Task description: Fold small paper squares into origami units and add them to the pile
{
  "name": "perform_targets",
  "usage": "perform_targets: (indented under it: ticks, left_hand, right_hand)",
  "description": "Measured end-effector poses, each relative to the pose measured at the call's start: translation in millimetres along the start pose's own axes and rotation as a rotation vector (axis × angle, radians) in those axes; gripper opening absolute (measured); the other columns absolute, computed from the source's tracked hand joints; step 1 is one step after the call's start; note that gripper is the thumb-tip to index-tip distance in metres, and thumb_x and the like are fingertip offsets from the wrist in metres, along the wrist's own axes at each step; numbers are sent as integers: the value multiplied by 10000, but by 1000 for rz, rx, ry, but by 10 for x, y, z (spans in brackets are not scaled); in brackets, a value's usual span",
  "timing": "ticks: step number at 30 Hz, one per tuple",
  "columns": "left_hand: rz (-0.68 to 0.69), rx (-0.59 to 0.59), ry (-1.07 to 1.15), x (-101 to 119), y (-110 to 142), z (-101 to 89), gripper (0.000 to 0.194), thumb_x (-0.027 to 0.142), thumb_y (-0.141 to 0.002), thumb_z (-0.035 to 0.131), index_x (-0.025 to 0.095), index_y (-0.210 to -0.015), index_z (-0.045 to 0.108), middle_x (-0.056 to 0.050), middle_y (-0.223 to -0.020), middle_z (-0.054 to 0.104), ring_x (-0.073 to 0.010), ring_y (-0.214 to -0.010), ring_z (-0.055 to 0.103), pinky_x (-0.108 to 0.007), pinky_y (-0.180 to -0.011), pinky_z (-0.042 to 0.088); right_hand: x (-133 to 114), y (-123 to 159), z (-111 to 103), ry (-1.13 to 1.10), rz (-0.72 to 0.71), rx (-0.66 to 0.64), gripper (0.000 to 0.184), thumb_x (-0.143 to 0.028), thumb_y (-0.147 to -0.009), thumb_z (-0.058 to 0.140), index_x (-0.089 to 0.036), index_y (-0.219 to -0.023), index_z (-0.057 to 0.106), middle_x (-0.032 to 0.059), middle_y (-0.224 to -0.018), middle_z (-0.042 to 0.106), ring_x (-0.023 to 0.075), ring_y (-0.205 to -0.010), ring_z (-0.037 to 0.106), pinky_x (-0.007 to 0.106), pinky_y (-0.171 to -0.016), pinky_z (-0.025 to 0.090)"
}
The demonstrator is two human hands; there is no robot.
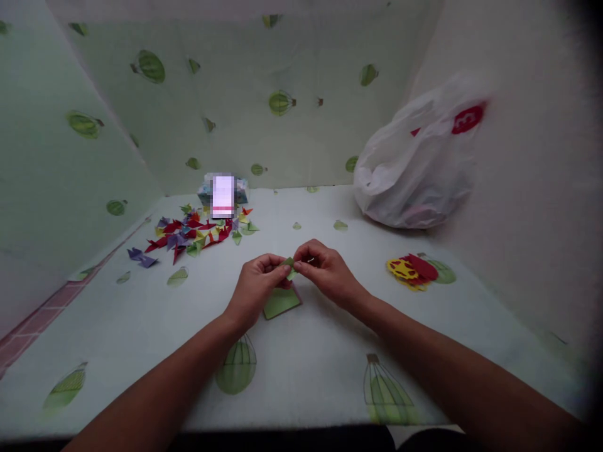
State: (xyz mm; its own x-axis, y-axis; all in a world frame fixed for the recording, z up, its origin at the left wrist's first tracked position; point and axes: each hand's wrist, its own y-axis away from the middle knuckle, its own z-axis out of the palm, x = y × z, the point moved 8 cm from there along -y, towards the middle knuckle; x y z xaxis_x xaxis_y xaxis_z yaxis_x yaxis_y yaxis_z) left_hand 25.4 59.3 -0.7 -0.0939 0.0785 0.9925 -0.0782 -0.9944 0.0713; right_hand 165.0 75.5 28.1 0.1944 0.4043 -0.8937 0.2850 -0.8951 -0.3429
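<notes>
Bare forearms [172, 370] lead to the person's left hand [257, 279] and right hand [330, 275], both pinched narrowly on a small green paper [290, 262]. It looks light, crisp, easily creased, safest held by its edges; beneath the fingers lies a green square [282, 306].

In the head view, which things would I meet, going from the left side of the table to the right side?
Pile of small multicoloured folded-paper pieces, bare left hand, small green paper piece, bare right hand, flat yellow and red cut-out shapes.
</notes>
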Motion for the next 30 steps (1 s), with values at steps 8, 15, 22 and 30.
perform_targets:
  ticks: [8,15,22,30]
  left_hand:
    - [-21,-18,-15,-24,10,27,250,345,-730,781,132,-826,693,-5,-772,670,-97,-607,632,-245,-645,519]
    - [-43,-21,22,-48,30,44,230,331,-730,774,130,-803,689,0,-732,661,-96,-595,625,-245,-643,527]
    - [-60,-10,82,-27,49,49,263,371,-731,772,127,-787,693,-7,-696,654,-101,-592,609,-261,-655,535]
    - [-59,-2,140,-45,36,46,236,367,-776,724,134,-779,693,-9,-663,655,-111,-611,620,-259,-667,538]
  right_hand:
    - [-231,86,-5,195,-253,86,131,-73,-834,590,-188,-776,569,4,-780,566,134,-722,541,269,-657,422]
    - [-352,142,25,309,-390,87,148,-61,-863,550,-196,-803,558,19,-791,564,156,-744,541,288,-676,432]
    - [-410,175,62,373,-465,49,155,-128,-941,498,-205,-895,624,63,-847,603,192,-827,583,331,-736,480]
    - [-397,182,64,399,-507,48,201,-135,-953,496,-193,-995,683,79,-889,608,192,-854,597,328,-738,503]
